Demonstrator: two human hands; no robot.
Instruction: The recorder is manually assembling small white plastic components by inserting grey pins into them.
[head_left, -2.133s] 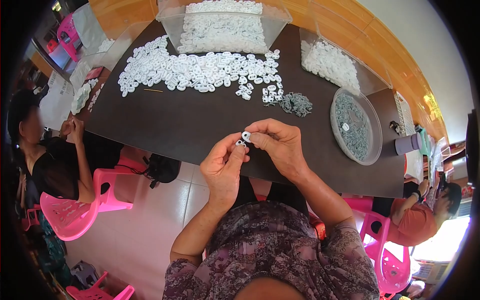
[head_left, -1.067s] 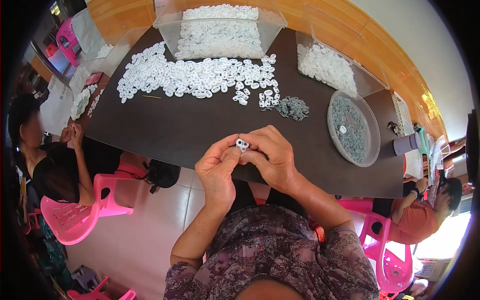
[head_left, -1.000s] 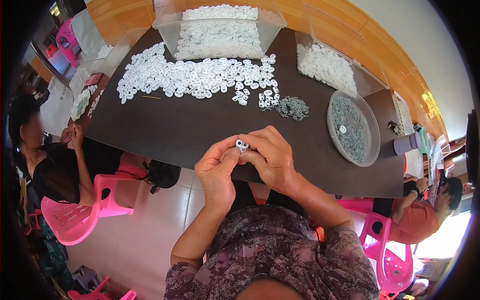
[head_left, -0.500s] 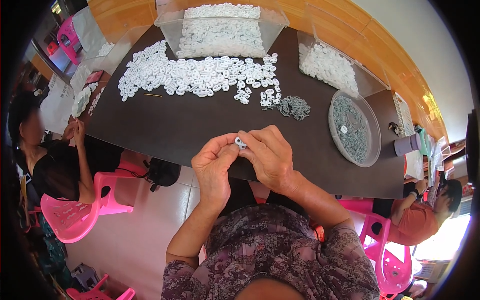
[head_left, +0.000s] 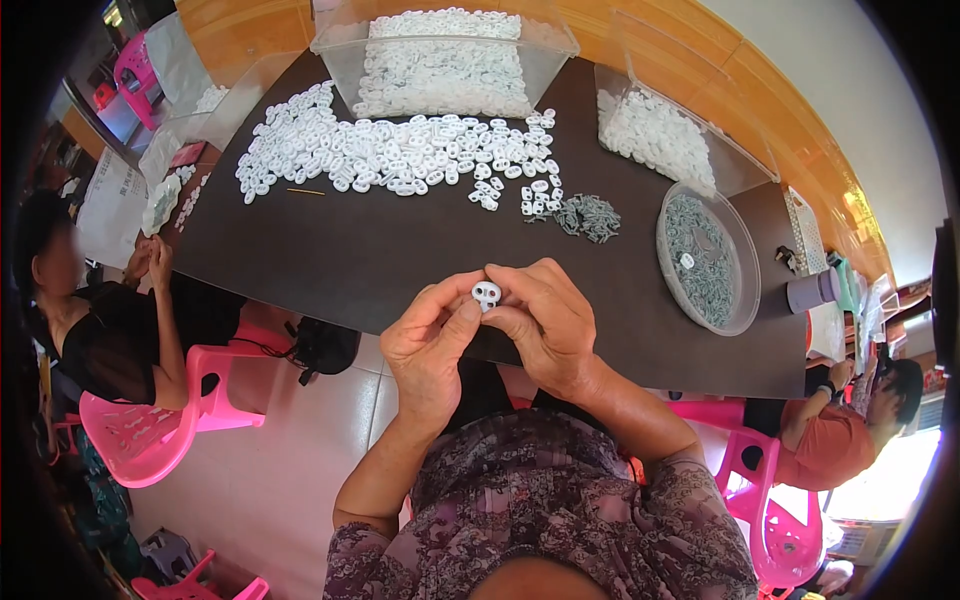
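Note:
Between the fingertips of both hands, just over the table's near edge, is a small white plastic piece (head_left: 487,292) with two dark holes in its face. My left hand (head_left: 428,335) pinches it from the left, thumb at its lower side. From the right, my right hand (head_left: 548,325) grips it with thumb and forefinger. The fingers cover part of the piece. Farther off on the dark table (head_left: 400,250) spreads a heap of similar white oval pieces (head_left: 370,150). At its right end lies a small pile of grey pins (head_left: 590,217).
A clear bin (head_left: 445,75) of white pieces stands at the back, another bin (head_left: 655,140) right of it. A round tub (head_left: 745,300) holds grey pins and one white piece. A thin brass-coloured stick (head_left: 305,191) lies left. Co-workers sit at left (head_left: 120,330) and right (head_left: 830,430).
The white piece has been turned so that its two-holed face shows more fully. My fingers have shifted around it, and the right hand has moved slightly right.

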